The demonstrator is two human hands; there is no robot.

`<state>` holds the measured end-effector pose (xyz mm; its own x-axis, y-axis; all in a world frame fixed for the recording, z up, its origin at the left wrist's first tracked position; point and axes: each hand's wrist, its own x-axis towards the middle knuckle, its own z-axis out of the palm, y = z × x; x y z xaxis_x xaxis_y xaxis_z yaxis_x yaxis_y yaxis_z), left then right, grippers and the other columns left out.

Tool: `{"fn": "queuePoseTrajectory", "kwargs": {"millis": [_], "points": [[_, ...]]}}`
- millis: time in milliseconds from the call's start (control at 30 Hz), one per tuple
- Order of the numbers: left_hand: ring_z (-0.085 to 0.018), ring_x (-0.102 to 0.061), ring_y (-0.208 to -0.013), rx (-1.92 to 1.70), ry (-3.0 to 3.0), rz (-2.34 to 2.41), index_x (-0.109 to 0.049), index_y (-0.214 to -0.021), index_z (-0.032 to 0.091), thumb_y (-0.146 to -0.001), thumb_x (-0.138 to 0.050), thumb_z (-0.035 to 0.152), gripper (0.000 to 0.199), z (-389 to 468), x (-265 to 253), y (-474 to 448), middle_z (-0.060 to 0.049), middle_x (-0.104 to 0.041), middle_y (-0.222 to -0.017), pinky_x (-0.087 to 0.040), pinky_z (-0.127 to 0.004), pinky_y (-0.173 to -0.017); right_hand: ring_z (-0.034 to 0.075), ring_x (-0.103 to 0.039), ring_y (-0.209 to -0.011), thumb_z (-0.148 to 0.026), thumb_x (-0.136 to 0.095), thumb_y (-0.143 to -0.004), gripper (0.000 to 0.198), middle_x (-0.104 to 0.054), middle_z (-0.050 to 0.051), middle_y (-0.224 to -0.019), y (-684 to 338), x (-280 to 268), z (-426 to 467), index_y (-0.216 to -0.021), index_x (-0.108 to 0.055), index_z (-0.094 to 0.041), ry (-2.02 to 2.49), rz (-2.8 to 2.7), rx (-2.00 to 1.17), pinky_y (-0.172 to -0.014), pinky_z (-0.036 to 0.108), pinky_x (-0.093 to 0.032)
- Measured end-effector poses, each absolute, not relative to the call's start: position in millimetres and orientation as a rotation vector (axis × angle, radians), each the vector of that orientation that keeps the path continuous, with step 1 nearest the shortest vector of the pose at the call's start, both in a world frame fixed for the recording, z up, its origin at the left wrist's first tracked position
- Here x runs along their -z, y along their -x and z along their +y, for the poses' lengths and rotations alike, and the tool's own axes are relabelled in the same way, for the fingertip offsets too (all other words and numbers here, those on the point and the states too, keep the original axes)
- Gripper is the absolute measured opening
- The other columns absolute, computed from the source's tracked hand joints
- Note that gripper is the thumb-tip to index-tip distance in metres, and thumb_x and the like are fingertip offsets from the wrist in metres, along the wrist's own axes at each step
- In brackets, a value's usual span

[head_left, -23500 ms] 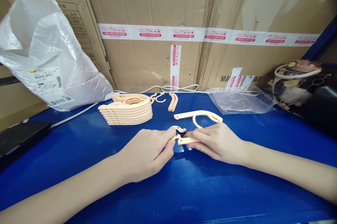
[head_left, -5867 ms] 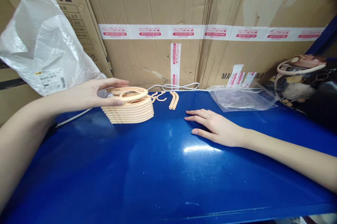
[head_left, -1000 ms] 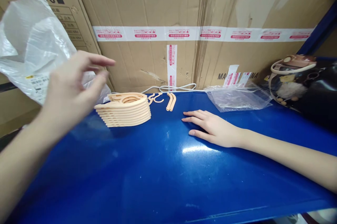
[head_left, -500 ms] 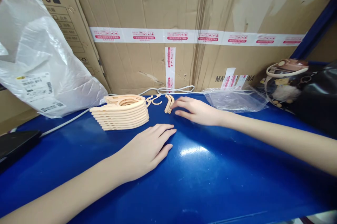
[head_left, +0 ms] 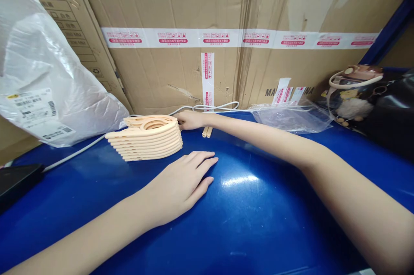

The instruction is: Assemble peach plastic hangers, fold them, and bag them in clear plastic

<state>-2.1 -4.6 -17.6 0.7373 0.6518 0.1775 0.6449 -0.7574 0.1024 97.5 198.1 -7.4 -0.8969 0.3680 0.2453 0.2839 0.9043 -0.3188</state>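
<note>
My left hand [head_left: 183, 184] lies palm down on the blue table, fingers stretched out and slightly spread, holding nothing. Just beyond it sits a neat stack of peach plastic hanger pieces [head_left: 148, 141], which look like folding hangers. My right hand [head_left: 191, 120] reaches across to the stack's right rear end, its fingers bent down and mostly hidden. It covers the spot where loose hanger hooks lay, so I cannot see whether it grips one. Two short peach hanger arms [head_left: 207, 132] lie side by side under my right wrist, their far ends hidden.
Large cardboard boxes [head_left: 168, 72] wall off the back. A white plastic parcel [head_left: 61, 81] leans at the left, near a black device [head_left: 19, 184]. A white cable [head_left: 223, 107] runs along the back. Clear plastic bags [head_left: 291, 117] and a cup with a handle [head_left: 352, 98] are at the right.
My right hand has moved left, from beside the two short hanger arms to the hooks by the stack, which it now hides. My left hand stays put. The view has shifted slightly.
</note>
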Motion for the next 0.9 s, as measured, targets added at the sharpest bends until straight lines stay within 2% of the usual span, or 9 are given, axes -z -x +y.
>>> {"fn": "queuePoseTrajectory", "kwargs": {"millis": [133, 267, 433, 567, 667, 767, 900], "points": [[-0.025, -0.051, -0.125, -0.323, -2.907, 1.074, -0.048, -0.136, 0.015, -0.100, -0.036, 0.030, 0.040, -4.0, 19.0, 2.7, -0.011, -0.050, -0.140, -0.043, -0.044, -0.104, 0.013, -0.064, -0.081, -0.011, -0.056, -0.088, 0.018, -0.074, 0.004, -0.093, -118.7, 7.3, 194.7, -0.095, -0.072, -0.013, 0.559, -2.772, -0.321, -0.075, 0.022, -0.043], [-0.024, -0.051, -0.124, -0.340, -2.964, 1.073, -0.049, -0.135, 0.015, -0.100, -0.037, 0.029, 0.040, -5.5, 19.1, 3.6, -0.011, -0.053, -0.138, -0.044, -0.042, -0.103, 0.013, -0.065, -0.076, -0.016, -0.057, -0.088, 0.017, -0.074, 0.005, -0.087, -138.3, 1.2, 190.3, -0.089, -0.073, -0.011, 0.679, -2.731, -0.224, -0.072, 0.023, -0.043], [-0.026, -0.058, -0.117, -0.374, -3.219, 1.106, -0.058, -0.127, 0.011, -0.097, -0.040, 0.025, 0.037, -5.5, 24.0, -2.0, -0.013, -0.060, -0.130, -0.047, -0.043, -0.100, 0.018, -0.063, -0.096, -0.016, -0.051, -0.092, 0.023, -0.071, 0.010, -0.103, -164.5, -6.1, 183.5, -0.104, -0.070, -0.011, 0.780, -2.637, -0.088, -0.085, 0.029, -0.043], [-0.036, -0.056, -0.120, -0.365, -3.549, 1.324, -0.062, -0.121, -0.001, -0.091, -0.043, 0.013, 0.038, 3.0, 25.0, -17.8, -0.024, -0.062, -0.124, -0.038, -0.050, -0.106, 0.022, -0.063, -0.099, -0.020, -0.055, -0.091, 0.024, -0.068, 0.012, -0.108, -184.1, -1.8, 175.5, -0.107, -0.070, -0.014, 0.802, -2.673, -0.041, -0.088, 0.033, -0.044], [-0.037, -0.051, -0.125, -0.160, -3.372, 1.774, -0.061, -0.120, -0.008, -0.087, -0.037, 0.003, 0.042, 14.1, 16.1, -36.0, -0.026, -0.062, -0.122, -0.031, -0.050, -0.112, 0.022, -0.064, -0.098, -0.020, -0.054, -0.091, 0.025, -0.069, 0.012, -0.108, -196.5, 6.0, 169.9, -0.109, -0.071, -0.014, 0.783, -2.720, -0.047, -0.088, 0.034, -0.046], [-0.039, -0.044, -0.131, -0.110, -2.950, 2.029, -0.063, -0.119, -0.003, -0.083, -0.037, -0.001, 0.045, 31.2, 6.0, -53.5, -0.023, -0.064, -0.121, -0.022, -0.057, -0.113, 0.021, -0.065, -0.099, -0.020, -0.052, -0.092, 0.026, -0.070, 0.012, -0.108, -210.9, 10.8, 163.1, -0.110, -0.070, -0.013, 0.776, -2.724, -0.058, -0.089, 0.034, -0.047], [-0.046, -0.045, -0.127, -0.157, -2.779, 2.011, -0.070, -0.113, 0.015, -0.078, -0.050, 0.007, 0.041, 65.2, 4.4, -67.4, -0.015, -0.072, -0.105, -0.018, -0.073, -0.104, 0.020, -0.065, -0.105, -0.023, -0.052, -0.093, 0.026, -0.069, 0.011, -0.116, -234.6, 11.2, 151.5, -0.111, -0.070, -0.014, 0.773, -2.727, -0.085, -0.093, 0.034, -0.048]]}}
